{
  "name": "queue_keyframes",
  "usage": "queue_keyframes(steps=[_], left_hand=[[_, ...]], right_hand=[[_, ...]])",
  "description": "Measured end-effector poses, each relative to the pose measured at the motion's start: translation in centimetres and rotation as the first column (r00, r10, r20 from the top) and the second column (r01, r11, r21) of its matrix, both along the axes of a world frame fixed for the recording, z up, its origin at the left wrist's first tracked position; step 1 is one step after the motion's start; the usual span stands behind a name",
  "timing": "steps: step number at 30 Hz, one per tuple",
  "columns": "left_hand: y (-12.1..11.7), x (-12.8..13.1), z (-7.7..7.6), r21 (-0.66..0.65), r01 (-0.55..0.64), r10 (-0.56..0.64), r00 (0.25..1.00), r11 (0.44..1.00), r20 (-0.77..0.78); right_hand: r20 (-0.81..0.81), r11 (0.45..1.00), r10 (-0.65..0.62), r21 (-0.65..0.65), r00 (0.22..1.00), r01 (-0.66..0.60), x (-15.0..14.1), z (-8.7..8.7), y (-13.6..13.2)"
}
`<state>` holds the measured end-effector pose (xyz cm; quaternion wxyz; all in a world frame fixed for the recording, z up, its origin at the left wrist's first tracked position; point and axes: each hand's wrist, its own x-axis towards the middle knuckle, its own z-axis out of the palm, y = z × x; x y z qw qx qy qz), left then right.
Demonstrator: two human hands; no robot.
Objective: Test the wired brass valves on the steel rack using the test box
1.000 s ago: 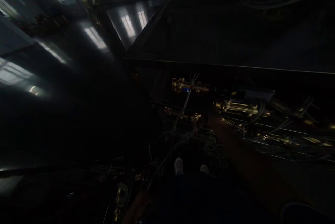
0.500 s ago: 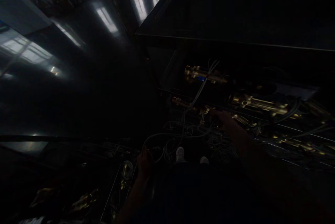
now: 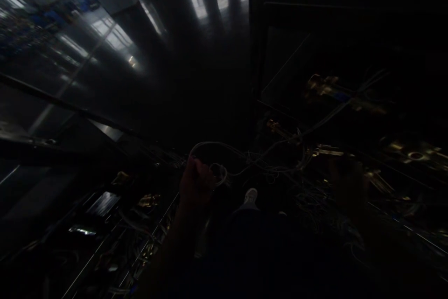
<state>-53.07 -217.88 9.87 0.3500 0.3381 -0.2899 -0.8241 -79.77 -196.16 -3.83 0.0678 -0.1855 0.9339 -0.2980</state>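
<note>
The scene is very dark. My left hand [image 3: 196, 182] is raised at centre, fingers closed round a loop of pale cable [image 3: 219, 149] that runs right into a tangle of wires [image 3: 280, 163]. My right hand [image 3: 346, 180] is only a dim shape low on the right beside the shelf; its fingers do not show. Brass fittings [image 3: 324, 85] glint on the shelf rows to the right. My white shoe [image 3: 250, 195] shows below the cable.
A dark shelf rack [image 3: 259, 56] stands on the right with more brass parts [image 3: 413, 152]. Wire shelves with parts [image 3: 147, 200] lie at lower left. A glossy floor [image 3: 196, 0] reflects windows behind.
The view has swung left. My left hand rose higher with the cable loop. My right hand drew back from the brass fittings and sank into shadow.
</note>
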Motion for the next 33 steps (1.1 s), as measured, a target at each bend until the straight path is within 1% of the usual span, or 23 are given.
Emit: queue_keyframes(steps=[1, 2, 3, 5, 6, 8, 10, 11, 12, 13, 14, 17, 19, 20, 21, 23, 25, 27, 29, 30, 31, 32, 33], left_hand=[[0.1, -0.3, 0.8, -0.001, -0.007, 0.007, 1.000, 1.000, -0.017], [0.3, -0.6, 1.4, 0.005, -0.014, 0.014, 1.000, 1.000, -0.025], [0.4, -0.9, 2.0, 0.018, -0.018, 0.019, 0.999, 1.000, -0.026], [0.9, -1.6, 2.7, 0.040, -0.022, 0.023, 0.999, 0.999, -0.022], [1.3, -1.9, 2.9, 0.044, -0.022, 0.023, 0.999, 0.999, -0.025], [2.0, -2.4, 3.3, 0.047, -0.013, 0.015, 0.999, 0.999, -0.041], [2.6, -2.6, 3.7, 0.046, -0.005, 0.007, 0.999, 0.999, -0.052], [2.6, -2.6, 3.9, 0.043, -0.013, 0.015, 0.999, 0.999, -0.051], [2.4, -2.6, 4.1, 0.033, -0.035, 0.037, 0.998, 0.999, -0.048], [1.9, -2.4, 4.3, 0.014, -0.074, 0.074, 0.996, 0.997, -0.044], [1.2, -2.2, 4.6, -0.012, -0.123, 0.122, 0.992, 0.992, -0.041], [-1.7, -1.5, 5.1, -0.071, -0.237, 0.237, 0.971, 0.969, -0.012], [-3.4, -1.2, 5.1, -0.062, -0.254, 0.256, 0.966, 0.965, 0.031], [-4.1, -1.3, 5.0, -0.045, -0.251, 0.254, 0.966, 0.967, 0.051], [-4.6, -1.5, 4.7, -0.024, -0.247, 0.248, 0.966, 0.969, 0.068], [-5.2, -2.3, 4.1, 0.030, -0.240, 0.236, 0.967, 0.970, 0.097], [-5.7, -3.3, 3.3, 0.071, -0.251, 0.242, 0.963, 0.965, 0.116], [-6.0, -4.3, 2.5, 0.062, -0.277, 0.271, 0.958, 0.959, 0.093], [-5.7, -5.3, 1.5, 0.004, -0.276, 0.276, 0.961, 0.961, 0.001], [-5.1, -5.7, 0.8, -0.032, -0.242, 0.241, 0.969, 0.970, -0.049], [-4.2, -6.2, 0.1, -0.070, -0.171, 0.165, 0.983, 0.983, -0.085], [-3.0, -6.5, -0.8, -0.109, -0.057, 0.046, 0.994, 0.992, -0.098], [-1.5, -6.9, -1.8, -0.141, 0.091, -0.102, 0.992, 0.986, -0.077]], right_hand=[[0.027, 0.997, 0.062, -0.039, 0.998, -0.061, 1.5, 0.0, -0.3], [0.064, 0.984, 0.158, -0.098, 0.985, -0.152, 3.0, 0.1, -0.8], [0.100, 0.951, 0.277, -0.172, 0.956, -0.257, 4.6, 0.3, -1.5], [0.134, 0.846, 0.486, -0.321, 0.864, -0.426, 7.5, 0.8, -3.3], [0.140, 0.790, 0.559, -0.388, 0.817, -0.474, 8.8, 1.2, -4.4], [0.172, 0.681, 0.678, -0.514, 0.715, -0.521, 10.9, 2.2, -6.6], [0.235, 0.583, 0.780, -0.611, 0.579, -0.536, 12.3, 3.1, -8.4], [0.272, 0.550, 0.814, -0.641, 0.513, -0.535, 12.6, 3.4, -8.9], [0.308, 0.534, 0.834, -0.660, 0.458, -0.528, 12.8, 3.6, -9.2], [0.342, 0.533, 0.839, -0.672, 0.424, -0.514, 12.7, 3.6, -9.0], [0.375, 0.547, 0.832, -0.678, 0.409, -0.491, 12.5, 3.5, -8.6], [0.478, 0.637, 0.765, -0.659, 0.431, -0.400, 10.9, 2.8, -5.7], [0.522, 0.671, 0.740, -0.613, 0.424, -0.417, 9.8, 2.2, -3.3], [0.519, 0.670, 0.742, -0.580, 0.425, -0.464, 9.3, 1.9, -2.2], [0.493, 0.658, 0.753, -0.539, 0.437, -0.525, 9.0, 1.6, -1.2], [0.383, 0.612, 0.790, -0.441, 0.479, -0.656, 8.6, 0.9, 0.3], [0.248, 0.581, 0.814, -0.367, 0.525, -0.727, 8.6, 0.3, 1.4], [0.176, 0.598, 0.798, -0.353, 0.577, -0.720, 8.6, 0.2, 2.3], [0.177, 0.641, 0.757, -0.389, 0.630, -0.662, 8.7, 0.8, 2.9], [0.188, 0.664, 0.732, -0.414, 0.655, -0.623, 8.7, 1.5, 3.2], [0.198, 0.681, 0.711, -0.436, 0.675, -0.589, 8.8, 2.2, 3.3], [0.198, 0.686, 0.700, -0.455, 0.686, -0.568, 8.8, 2.9, 3.4], [0.180, 0.679, 0.698, -0.474, 0.693, -0.560, 8.8, 3.6, 3.4]])
